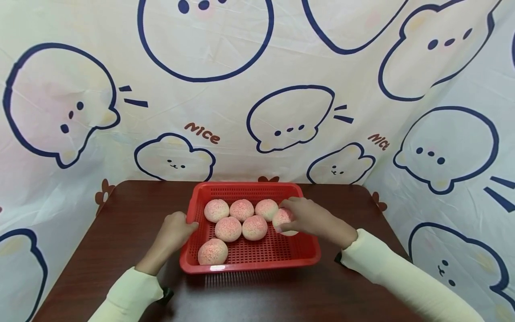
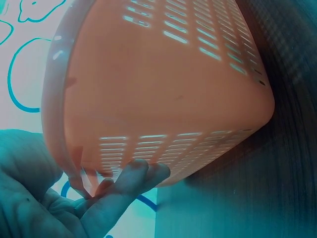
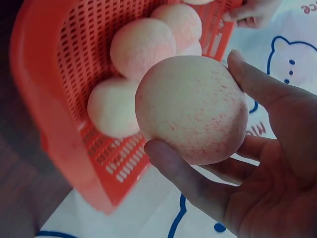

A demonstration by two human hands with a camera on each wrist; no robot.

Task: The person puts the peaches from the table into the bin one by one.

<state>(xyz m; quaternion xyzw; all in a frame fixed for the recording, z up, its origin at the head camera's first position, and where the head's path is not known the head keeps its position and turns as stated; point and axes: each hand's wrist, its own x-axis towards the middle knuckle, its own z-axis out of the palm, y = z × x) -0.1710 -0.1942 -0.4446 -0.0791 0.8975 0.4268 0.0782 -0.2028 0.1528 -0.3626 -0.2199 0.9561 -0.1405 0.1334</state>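
A red plastic basket [image 1: 249,267] with slotted walls is on the dark table, with several cream-and-pink speckled peaches [image 1: 228,229] inside. At its left side my left hand [image 1: 175,232] grips the rim; the left wrist view shows the fingers [image 2: 130,183] curled around the basket's edge [image 2: 55,94]. My right hand [image 1: 310,218] holds one peach [image 3: 193,110] between thumb and fingers over the basket's right part. In the right wrist view other peaches [image 3: 143,48] lie behind the held one. The hand hides part of the held peach in the head view.
The dark brown table [image 1: 132,223] extends to both sides of the basket and in front of it. A white cloth [image 1: 225,103] with blue cartoon outlines hangs behind the table and along its sides.
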